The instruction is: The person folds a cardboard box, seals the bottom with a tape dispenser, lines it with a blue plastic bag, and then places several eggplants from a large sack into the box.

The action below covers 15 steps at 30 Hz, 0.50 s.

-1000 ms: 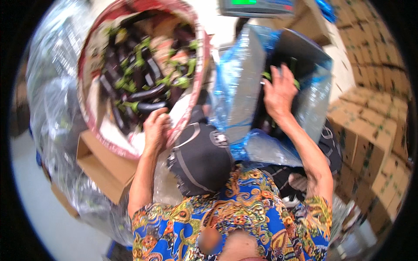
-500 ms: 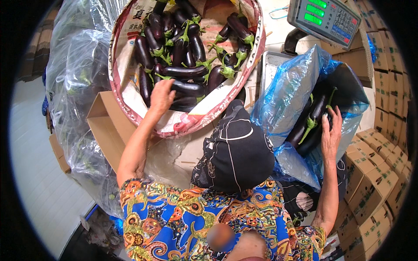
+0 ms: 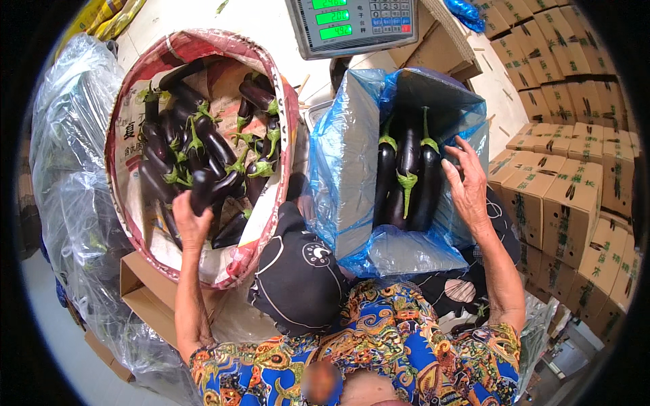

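Note:
A dark purple eggplant (image 3: pixel 201 191) stands up between the thumb and fingers of my left hand (image 3: pixel 192 222), which is closed on its end. Around it, inside a large round basket (image 3: pixel 290 142) lined with printed sacking, lie many more eggplants with green caps (image 3: pixel 217 147). My right hand (image 3: pixel 468 188) is open, fingers apart, at the right side of a box lined with blue plastic (image 3: pixel 344 169). In that box several eggplants (image 3: pixel 408 152) lie side by side lengthwise, close to this hand. The hand holds nothing.
An electronic scale display (image 3: pixel 352 24) with lit green digits stands beyond the lined box. Stacked cardboard boxes (image 3: pixel 575 196) line the right side. Clear plastic sheeting (image 3: pixel 81 223) covers things at the left. An open carton (image 3: pixel 145 294) sits below the basket.
My view has shifted toward the right. My left hand has taken hold of an eggplant in the basket and raised its end. My right hand has come off the eggplants to the box's right side.

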Tool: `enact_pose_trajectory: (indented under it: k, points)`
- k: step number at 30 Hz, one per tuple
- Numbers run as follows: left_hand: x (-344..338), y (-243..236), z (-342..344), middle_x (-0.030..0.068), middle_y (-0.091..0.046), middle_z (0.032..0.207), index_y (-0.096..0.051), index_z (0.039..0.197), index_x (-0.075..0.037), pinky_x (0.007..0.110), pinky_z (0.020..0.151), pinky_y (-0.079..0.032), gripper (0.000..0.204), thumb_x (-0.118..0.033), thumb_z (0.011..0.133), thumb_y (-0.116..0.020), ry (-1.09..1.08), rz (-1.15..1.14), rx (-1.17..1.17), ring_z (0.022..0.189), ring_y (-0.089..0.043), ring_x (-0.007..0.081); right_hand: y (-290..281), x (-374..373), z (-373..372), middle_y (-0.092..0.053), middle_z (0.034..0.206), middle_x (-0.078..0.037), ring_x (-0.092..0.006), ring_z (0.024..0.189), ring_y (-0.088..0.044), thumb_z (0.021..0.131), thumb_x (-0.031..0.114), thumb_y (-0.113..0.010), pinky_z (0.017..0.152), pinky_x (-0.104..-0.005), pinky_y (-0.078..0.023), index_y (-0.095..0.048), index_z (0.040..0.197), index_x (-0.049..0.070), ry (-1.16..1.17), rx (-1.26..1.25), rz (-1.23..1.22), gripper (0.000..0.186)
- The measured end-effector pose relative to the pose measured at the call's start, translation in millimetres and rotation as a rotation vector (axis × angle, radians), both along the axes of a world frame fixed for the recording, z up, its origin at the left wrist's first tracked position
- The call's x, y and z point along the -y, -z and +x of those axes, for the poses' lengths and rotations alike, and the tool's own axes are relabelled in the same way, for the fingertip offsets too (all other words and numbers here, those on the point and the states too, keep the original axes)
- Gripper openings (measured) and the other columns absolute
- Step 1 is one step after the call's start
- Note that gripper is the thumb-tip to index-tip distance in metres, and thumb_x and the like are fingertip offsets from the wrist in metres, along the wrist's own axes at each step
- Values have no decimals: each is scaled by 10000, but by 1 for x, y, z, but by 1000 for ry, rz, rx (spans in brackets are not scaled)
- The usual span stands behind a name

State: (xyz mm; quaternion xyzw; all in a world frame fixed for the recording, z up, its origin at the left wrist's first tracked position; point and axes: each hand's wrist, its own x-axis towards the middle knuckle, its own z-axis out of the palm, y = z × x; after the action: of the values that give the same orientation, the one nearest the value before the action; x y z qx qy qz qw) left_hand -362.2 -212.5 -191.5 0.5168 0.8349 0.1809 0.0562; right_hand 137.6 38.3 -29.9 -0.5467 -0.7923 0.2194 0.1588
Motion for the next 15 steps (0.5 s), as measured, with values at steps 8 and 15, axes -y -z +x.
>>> enact_pose_trajectory:
  k: [8, 15]
  points:
    - [-83, -136, 20, 64, -625, 1089, -557, 1259, 19, 273, 885, -443, 506, -325, 892, -617, -226, 392, 927, 959, -571, 150, 8, 2, 1, -526, 1357, -209, -342, 1149, -601, 898, 105, -654, 859, -357, -536, -628, 1155, 2, -26, -81, -44, 278]
    - [-127, -188, 52, 60, -638, 1012, -585, 1216, -24, 278, 804, -471, 495, -412, 910, -557, -206, 394, 1213, 872, -612, 145, 7, 4, 14, -570, 1303, -218, -344, 1130, -613, 893, 97, -655, 848, -362, -543, -641, 1131, -3, -32, -85, -53, 259]
